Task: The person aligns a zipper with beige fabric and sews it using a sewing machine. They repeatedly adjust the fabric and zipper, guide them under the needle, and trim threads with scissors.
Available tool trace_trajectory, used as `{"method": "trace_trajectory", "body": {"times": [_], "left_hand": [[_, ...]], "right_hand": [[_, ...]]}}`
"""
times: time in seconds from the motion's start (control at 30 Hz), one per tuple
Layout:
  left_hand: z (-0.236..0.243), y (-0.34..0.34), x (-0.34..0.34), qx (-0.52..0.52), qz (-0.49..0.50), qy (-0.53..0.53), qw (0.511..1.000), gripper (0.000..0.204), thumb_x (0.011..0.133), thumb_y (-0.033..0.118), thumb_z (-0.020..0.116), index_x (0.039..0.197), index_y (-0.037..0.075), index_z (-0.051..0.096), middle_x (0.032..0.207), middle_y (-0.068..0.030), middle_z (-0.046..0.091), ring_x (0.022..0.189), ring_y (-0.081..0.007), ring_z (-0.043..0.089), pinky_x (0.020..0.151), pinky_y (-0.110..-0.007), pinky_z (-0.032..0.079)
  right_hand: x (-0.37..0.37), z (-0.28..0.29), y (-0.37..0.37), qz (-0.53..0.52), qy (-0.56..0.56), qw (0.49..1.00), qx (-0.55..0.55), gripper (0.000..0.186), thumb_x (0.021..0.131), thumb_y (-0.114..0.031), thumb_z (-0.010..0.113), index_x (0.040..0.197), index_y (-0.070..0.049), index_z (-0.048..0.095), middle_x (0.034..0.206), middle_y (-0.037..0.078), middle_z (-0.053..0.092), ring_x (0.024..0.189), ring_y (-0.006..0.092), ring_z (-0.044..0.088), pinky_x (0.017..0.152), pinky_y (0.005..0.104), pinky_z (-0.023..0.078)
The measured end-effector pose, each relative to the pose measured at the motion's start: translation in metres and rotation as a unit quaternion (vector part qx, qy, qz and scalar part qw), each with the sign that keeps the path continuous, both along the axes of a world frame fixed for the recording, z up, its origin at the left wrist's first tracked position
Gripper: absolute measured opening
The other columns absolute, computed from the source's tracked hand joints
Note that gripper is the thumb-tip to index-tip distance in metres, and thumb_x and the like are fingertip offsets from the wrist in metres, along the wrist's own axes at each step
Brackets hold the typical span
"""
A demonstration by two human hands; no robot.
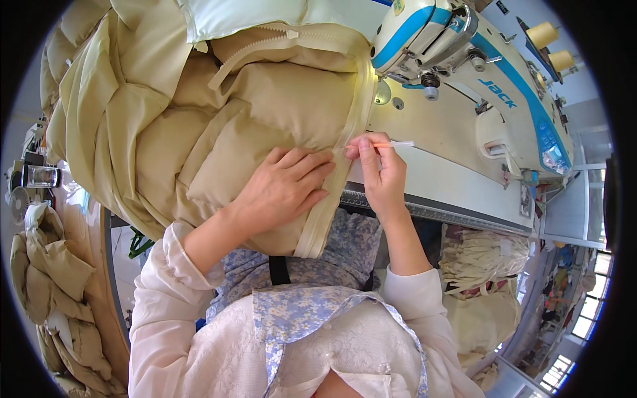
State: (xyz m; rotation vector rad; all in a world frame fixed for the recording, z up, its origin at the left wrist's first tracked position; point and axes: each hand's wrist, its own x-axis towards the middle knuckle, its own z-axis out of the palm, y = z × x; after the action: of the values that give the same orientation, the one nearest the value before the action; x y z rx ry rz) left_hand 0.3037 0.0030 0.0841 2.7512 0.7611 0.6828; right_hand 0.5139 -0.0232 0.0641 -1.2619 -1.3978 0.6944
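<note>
A tan padded jacket (285, 99) lies over the sewing table, its zipper tape (342, 179) running down its right edge. My left hand (285, 182) rests on the quilted fabric with its fingers stretched out, pressing beside that edge. Pinched in my right hand (381, 169) is a thin orange and white pen (401, 144). Its tip touches or nearly touches the zipper tape, just right of my left fingertips. Another length of zipper, with a pull (292, 34), curves along the jacket's upper edge.
A white and blue sewing machine (464, 66) stands at the upper right, with thread cones (551, 46) behind it. White fabric (252, 12) lies at the top. More tan padded pieces (60, 278) are piled at the left, near a glass (41, 176). Cream fabric bundles (481, 278) sit at the lower right.
</note>
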Motion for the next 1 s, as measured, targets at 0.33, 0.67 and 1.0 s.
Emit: {"method": "trace_trajectory", "body": {"times": [0.33, 0.67, 1.0], "left_hand": [[0.002, 0.001, -0.001, -0.011, -0.006, 0.006, 1.000, 0.040, 0.089, 0.027, 0.072, 0.123, 0.008, 0.065, 0.131, -0.0040, 0.062, 0.117, -0.0214, 0.057, 0.094, -0.038, 0.046], [0.002, 0.001, 0.000, -0.012, -0.010, 0.000, 1.000, 0.040, 0.088, 0.026, 0.072, 0.122, 0.006, 0.066, 0.131, -0.0045, 0.062, 0.116, -0.0222, 0.058, 0.093, -0.038, 0.046], [0.014, 0.007, -0.008, -0.085, 0.008, -0.097, 0.992, 0.034, 0.093, 0.015, 0.066, 0.124, 0.000, 0.065, 0.130, -0.0134, 0.063, 0.115, -0.0322, 0.061, 0.095, -0.043, 0.050]], "right_hand": [[-0.001, 0.001, 0.004, 0.019, -0.090, 0.996, -0.007, 0.015, 0.104, -0.015, 0.057, 0.101, -0.002, 0.064, 0.091, 0.009, 0.070, 0.076, 0.0205, 0.068, 0.069, 0.0326, 0.055], [-0.002, -0.002, 0.005, 0.026, -0.115, 0.993, 0.008, 0.015, 0.104, -0.014, 0.057, 0.104, -0.002, 0.067, 0.091, 0.008, 0.070, 0.078, 0.0209, 0.068, 0.073, 0.0321, 0.054], [0.039, 0.036, -0.043, 0.034, -0.181, 0.981, -0.064, 0.036, 0.092, -0.001, 0.059, 0.127, -0.007, 0.064, 0.125, 0.009, 0.065, 0.084, 0.0173, 0.068, 0.076, 0.0290, 0.053]]}}
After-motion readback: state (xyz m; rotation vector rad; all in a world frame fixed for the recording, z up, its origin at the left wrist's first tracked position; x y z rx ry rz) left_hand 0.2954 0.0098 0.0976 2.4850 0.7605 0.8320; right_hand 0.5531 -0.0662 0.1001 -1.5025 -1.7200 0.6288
